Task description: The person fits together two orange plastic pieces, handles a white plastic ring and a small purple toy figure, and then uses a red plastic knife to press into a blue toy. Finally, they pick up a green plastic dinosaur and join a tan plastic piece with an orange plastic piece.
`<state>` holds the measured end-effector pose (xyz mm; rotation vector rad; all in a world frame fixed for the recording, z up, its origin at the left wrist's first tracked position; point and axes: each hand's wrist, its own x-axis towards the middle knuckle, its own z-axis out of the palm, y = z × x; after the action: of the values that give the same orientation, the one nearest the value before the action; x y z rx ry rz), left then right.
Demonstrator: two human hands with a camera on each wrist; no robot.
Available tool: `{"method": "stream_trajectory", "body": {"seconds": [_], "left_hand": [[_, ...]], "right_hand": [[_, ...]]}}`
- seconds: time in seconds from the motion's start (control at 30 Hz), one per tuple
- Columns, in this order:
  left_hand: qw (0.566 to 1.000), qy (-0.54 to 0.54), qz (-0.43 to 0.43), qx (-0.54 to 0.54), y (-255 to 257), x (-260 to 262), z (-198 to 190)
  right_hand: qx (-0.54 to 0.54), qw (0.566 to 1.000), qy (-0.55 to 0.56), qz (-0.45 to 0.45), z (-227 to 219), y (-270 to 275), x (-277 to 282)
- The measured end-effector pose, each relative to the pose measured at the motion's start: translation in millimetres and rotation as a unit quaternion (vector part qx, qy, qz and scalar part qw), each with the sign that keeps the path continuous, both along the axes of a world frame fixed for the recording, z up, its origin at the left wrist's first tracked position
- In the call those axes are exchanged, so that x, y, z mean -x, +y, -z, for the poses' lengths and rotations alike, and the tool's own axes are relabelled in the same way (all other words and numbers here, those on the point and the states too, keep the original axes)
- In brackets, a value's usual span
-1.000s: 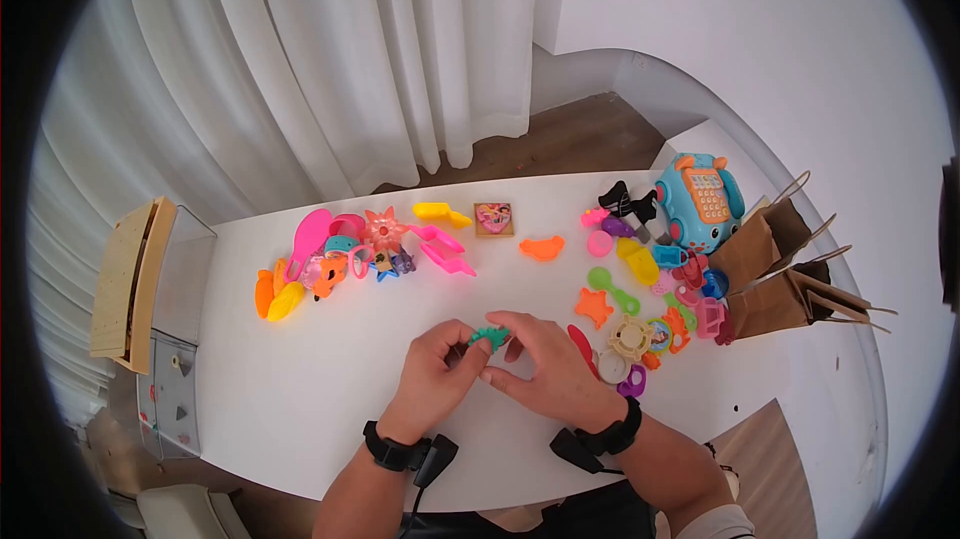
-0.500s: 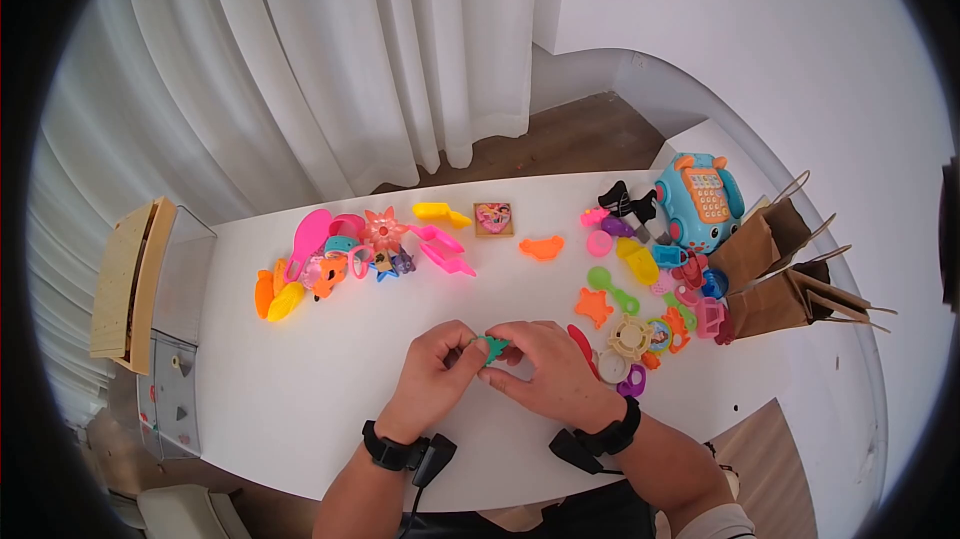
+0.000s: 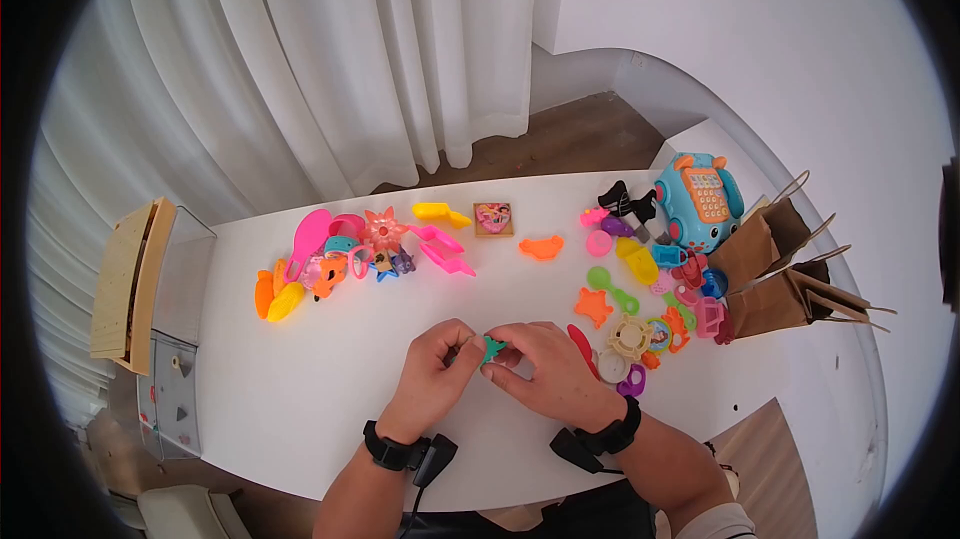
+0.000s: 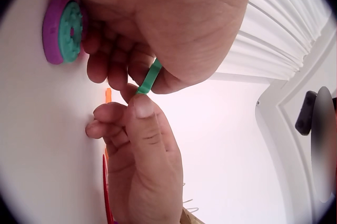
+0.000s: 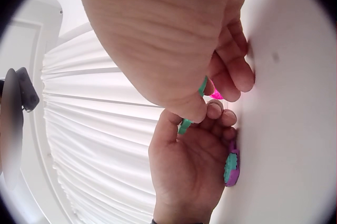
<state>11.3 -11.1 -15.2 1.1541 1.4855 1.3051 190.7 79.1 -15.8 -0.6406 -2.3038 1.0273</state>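
A small flat green toy piece with a toothed edge (image 3: 493,349) is pinched between both hands above the white table (image 3: 290,389). My left hand (image 3: 428,371) grips one end between thumb and fingers. From the other side, my right hand (image 3: 552,371) holds it by thumb and fingertips. Edge-on, the green piece appears as a thin strip in the left wrist view. Under the left hand's fingers, a purple toy (image 4: 51,29) with a teal gear-like insert (image 4: 70,32) rests on the table; the left hand hides it in the head view.
Right of the hands lie a red toy piece (image 3: 583,350), a beige ring (image 3: 631,338) and an orange star-like piece (image 3: 593,307). Farther right are a blue toy phone (image 3: 698,201) and paper bags (image 3: 765,279). A pink scoop (image 3: 442,251) and other toys lie back left.
My right fingers have lowered and closed on the green piece, which has turned from lying level to a more upright slant. My left hand stays almost in place.
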Motion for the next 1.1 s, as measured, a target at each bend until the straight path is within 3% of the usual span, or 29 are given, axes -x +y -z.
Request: {"method": "stream_trajectory", "body": {"seconds": [1.1], "left_hand": [[0.999,0.029,0.001,-0.013,0.5,-0.5,0.4]], "right_hand": [[-0.027,0.999,0.045,-0.001,-0.4,-0.3,0.0]]}}
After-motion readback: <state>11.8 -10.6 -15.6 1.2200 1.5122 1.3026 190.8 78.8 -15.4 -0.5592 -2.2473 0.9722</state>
